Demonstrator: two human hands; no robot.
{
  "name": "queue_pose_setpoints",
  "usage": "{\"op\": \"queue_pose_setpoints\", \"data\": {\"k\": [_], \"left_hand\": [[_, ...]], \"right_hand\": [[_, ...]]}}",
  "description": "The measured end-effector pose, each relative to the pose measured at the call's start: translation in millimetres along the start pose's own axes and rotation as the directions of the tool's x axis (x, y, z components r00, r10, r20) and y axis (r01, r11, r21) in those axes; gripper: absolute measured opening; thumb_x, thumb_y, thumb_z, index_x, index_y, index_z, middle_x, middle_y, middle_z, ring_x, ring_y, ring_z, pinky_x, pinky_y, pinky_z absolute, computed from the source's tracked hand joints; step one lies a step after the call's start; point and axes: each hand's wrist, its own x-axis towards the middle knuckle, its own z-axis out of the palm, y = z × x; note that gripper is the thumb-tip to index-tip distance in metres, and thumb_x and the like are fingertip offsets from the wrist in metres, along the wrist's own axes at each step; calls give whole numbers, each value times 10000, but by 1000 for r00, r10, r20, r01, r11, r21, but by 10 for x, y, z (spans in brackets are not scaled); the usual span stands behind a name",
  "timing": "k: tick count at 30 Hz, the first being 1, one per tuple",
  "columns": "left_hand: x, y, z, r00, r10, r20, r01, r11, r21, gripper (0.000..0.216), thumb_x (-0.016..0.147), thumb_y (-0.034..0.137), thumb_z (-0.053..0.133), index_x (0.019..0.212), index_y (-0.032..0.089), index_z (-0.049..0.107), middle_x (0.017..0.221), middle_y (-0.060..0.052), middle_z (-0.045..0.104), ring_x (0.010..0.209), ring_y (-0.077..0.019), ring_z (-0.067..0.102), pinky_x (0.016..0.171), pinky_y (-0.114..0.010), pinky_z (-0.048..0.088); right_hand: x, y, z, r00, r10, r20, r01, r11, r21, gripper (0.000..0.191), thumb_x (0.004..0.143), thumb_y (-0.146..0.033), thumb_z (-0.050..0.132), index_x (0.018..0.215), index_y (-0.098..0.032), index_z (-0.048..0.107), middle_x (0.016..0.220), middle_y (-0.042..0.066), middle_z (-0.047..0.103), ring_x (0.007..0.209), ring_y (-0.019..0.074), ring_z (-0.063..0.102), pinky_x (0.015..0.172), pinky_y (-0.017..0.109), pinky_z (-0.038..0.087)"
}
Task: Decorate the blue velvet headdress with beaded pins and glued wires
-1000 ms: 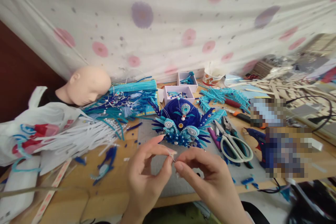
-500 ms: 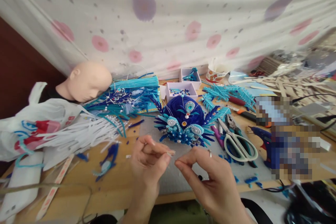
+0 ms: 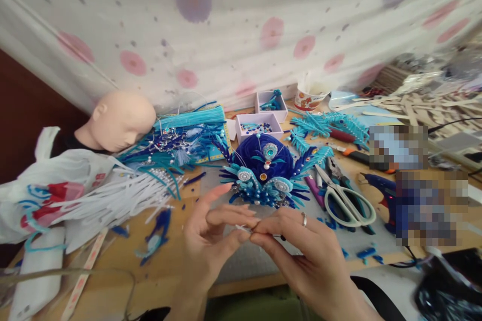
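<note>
My left hand [image 3: 213,233] and my right hand [image 3: 301,256] meet over the near edge of the wooden table [image 3: 120,271]. Between their pinched thumbs and forefingers runs a thin, pale wire or pin [image 3: 244,229], too small to name for sure. A ring sits on a finger of my right hand. Just beyond my fingertips lies a dark blue headpiece [image 3: 265,173] with turquoise feather-like trim, pearls and gems, on a grey mat [image 3: 248,256].
A bald mannequin head [image 3: 118,120] lies at the left behind turquoise tassels and a white plastic bag [image 3: 56,180]. White-handled scissors [image 3: 344,203], pliers and a blue glue gun [image 3: 380,190] are at the right. Small white boxes [image 3: 258,125] of beads stand behind the headpiece.
My hands have drawn together, so the fingertips now touch around the thin piece. The view has shifted slightly.
</note>
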Motion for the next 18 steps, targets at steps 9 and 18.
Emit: {"op": "queue_pose_setpoints", "data": {"k": [9,18], "left_hand": [[27,-36,-16,1000,18,26,-16,999,-46,646,725,249,914,1321,319,677,797,20,832,786,-205,808,905,-359,648],[-30,23,73,998,-19,-62,12,994,-113,588,771,287,884,1314,360,668,740,58,818,716,-155,792,888,-334,652]], "right_hand": [[-23,23,-5,999,-34,-31,32,999,-43,150,915,-62,650,939,-206,687,713,6,660,620,135,615,561,231,491],[-45,-17,19,999,-42,32,43,999,-31,119,945,-89,625,913,-191,677,698,12,666,621,142,592,589,262,483]]}}
